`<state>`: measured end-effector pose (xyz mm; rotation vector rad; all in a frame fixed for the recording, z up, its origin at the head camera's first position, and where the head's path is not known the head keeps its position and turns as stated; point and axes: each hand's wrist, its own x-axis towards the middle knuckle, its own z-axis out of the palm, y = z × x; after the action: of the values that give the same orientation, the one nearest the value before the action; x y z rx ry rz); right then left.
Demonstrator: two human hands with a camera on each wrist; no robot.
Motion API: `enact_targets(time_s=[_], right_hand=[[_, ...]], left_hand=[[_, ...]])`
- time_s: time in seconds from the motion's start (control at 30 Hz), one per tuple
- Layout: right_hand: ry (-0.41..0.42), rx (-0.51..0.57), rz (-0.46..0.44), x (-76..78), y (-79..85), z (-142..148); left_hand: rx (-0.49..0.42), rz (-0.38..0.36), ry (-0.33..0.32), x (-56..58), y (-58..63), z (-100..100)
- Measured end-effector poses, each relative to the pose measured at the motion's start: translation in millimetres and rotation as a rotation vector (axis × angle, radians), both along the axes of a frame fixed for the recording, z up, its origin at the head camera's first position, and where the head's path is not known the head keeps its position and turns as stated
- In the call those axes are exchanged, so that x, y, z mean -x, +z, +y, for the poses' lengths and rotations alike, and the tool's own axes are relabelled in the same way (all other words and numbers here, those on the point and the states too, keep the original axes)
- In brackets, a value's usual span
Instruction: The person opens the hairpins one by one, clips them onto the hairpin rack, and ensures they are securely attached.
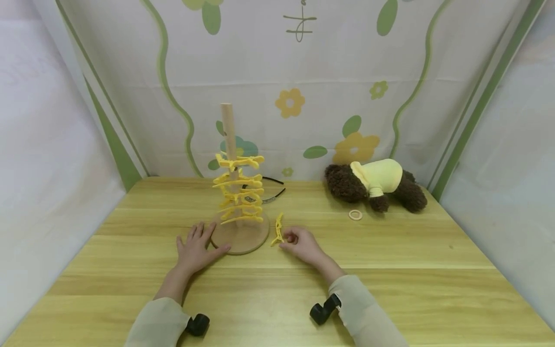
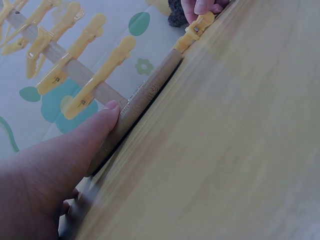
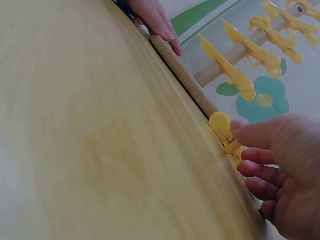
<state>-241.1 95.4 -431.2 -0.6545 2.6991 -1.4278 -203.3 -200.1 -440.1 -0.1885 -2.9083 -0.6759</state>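
Observation:
A wooden stand has an upright post (image 1: 228,127) on a round base (image 1: 249,241). Several yellow hair clips (image 1: 243,183) sit crosswise up the post. My left hand (image 1: 192,250) lies spread at the base's left edge, its thumb against the rim in the left wrist view. Just right of the base, a loose yellow hair clip (image 1: 279,229) lies on the table. My right hand (image 1: 305,246) pinches this clip's near end between thumb and forefinger. In the right wrist view, the thumb overlaps the clip's rounded handle (image 3: 220,122) and the other fingers curl beside it.
Behind the stand lies a black headband (image 1: 275,196). At the back right, a dark brown plush toy (image 1: 347,183) in a yellow top lies on its side, with a small pale ring (image 1: 355,215) in front. A printed cloth backdrop (image 1: 260,62) rises behind the wooden table (image 1: 269,299).

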Motion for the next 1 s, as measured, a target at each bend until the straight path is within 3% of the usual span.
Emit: enact_targets(time_s=[0.27,0.67,1.0], right_hand=[[-0.078,-0.011,0.042,-2.3,0.8,2.8],[-0.236,0.008,0.064,6.0,-2.3,17.5],[-0.265,0.031,0.046,10.4,0.6,28.6]], left_hand=[[0.005,0.004,-0.002,0.9,-0.8,-0.2],[0.006,-0.008,0.002,-0.2,-2.0,-1.2],[0.008,-0.005,0.000,-0.3,0.4,-0.1]])
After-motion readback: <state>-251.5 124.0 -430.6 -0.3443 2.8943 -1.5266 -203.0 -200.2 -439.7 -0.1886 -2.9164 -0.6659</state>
